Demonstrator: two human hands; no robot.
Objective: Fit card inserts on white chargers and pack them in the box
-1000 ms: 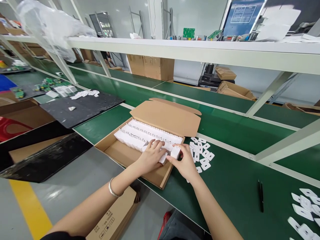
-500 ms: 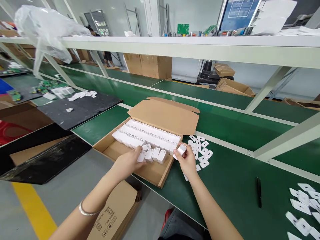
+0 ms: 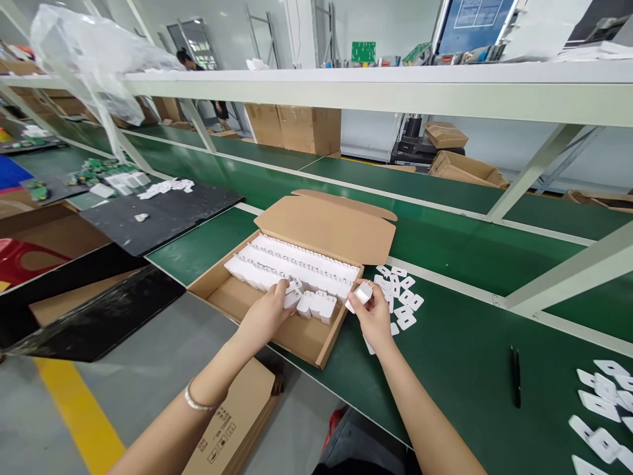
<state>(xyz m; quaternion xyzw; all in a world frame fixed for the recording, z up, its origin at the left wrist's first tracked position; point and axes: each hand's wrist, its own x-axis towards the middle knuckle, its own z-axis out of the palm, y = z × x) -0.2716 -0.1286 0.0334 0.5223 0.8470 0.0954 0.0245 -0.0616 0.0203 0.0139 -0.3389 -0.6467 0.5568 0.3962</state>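
Over the front of an open cardboard box [image 3: 322, 356], my left hand [image 3: 264, 311] has its fingers closed around a small white plastic casing [image 3: 293, 298]. A short row of similar white casings [image 3: 316, 305] leans beside it, to the right. Behind them, long rows of white casings [image 3: 277, 258] stand packed tightly in the box. My right hand [image 3: 374, 322] is at the box's right edge, pinching another white casing [image 3: 362, 293] between thumb and fingers. Flat white plates with slots [image 3: 405, 310] lie in a loose pile just right of that hand.
Black tweezers [image 3: 515, 377] lie on the green table [image 3: 455, 369], with more white plates [image 3: 599, 396] at far right. A black mat [image 3: 168, 214] at left carries white parts. The box's raised lid [image 3: 329, 221] stands behind. A white shelf [image 3: 336, 89] spans above.
My left hand has shifted slightly right, and the loose casings in front now sit closer together to the right. My right hand still holds its casing, nearly in place.
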